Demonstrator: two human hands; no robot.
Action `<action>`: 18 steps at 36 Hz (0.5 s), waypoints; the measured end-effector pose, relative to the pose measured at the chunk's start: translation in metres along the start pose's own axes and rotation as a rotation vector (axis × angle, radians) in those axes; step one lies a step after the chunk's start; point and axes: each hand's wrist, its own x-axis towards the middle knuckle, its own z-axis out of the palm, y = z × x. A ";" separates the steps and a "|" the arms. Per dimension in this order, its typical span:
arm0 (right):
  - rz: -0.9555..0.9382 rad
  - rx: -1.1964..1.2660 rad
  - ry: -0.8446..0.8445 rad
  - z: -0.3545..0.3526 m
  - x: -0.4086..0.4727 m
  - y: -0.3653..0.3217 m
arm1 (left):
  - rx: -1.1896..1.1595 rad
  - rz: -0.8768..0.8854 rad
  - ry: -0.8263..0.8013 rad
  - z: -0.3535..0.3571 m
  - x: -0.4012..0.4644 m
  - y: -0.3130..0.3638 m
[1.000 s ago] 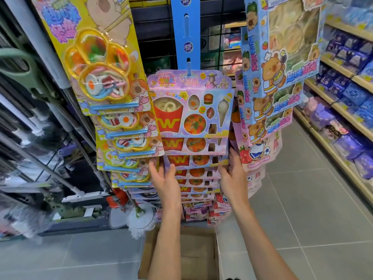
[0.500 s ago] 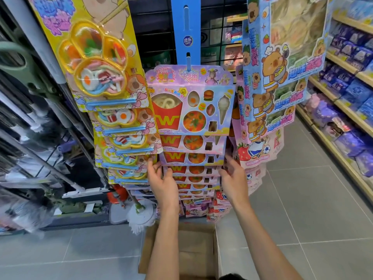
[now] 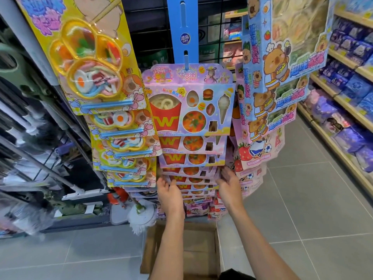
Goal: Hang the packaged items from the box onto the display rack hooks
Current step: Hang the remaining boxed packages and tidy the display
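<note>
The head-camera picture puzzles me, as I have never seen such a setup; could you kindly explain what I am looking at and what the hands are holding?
No machine is involved. A person wears a wide-angle camera on the head, looking forward and down, so both bare arms reach up from the bottom of the picture. They stand in a shop aisle facing a blue display strip on which purple fries-and-pizza candy packs hang one below another. Yellow tray packs hang to the left and blue capybara boxes to the right. The left hand and right hand touch the two sides of a lower purple pack in that column; whether they grip it cannot be told. On the tiled floor below sits an open cardboard box, which looks empty where visible.
</note>
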 end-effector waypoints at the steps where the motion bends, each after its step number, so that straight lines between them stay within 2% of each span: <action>1: 0.004 0.021 0.038 -0.001 0.001 0.000 | 0.006 -0.003 -0.023 0.000 0.003 -0.002; 9: 0.063 -0.055 -0.021 0.000 0.009 0.007 | -0.064 -0.022 -0.161 0.006 0.010 -0.006; 15: 0.092 -0.034 -0.073 0.003 0.009 0.007 | -0.240 -0.002 -0.068 0.009 0.013 -0.004; 18: 0.082 0.001 -0.060 0.000 0.012 0.006 | -0.239 0.027 -0.076 0.008 0.016 -0.002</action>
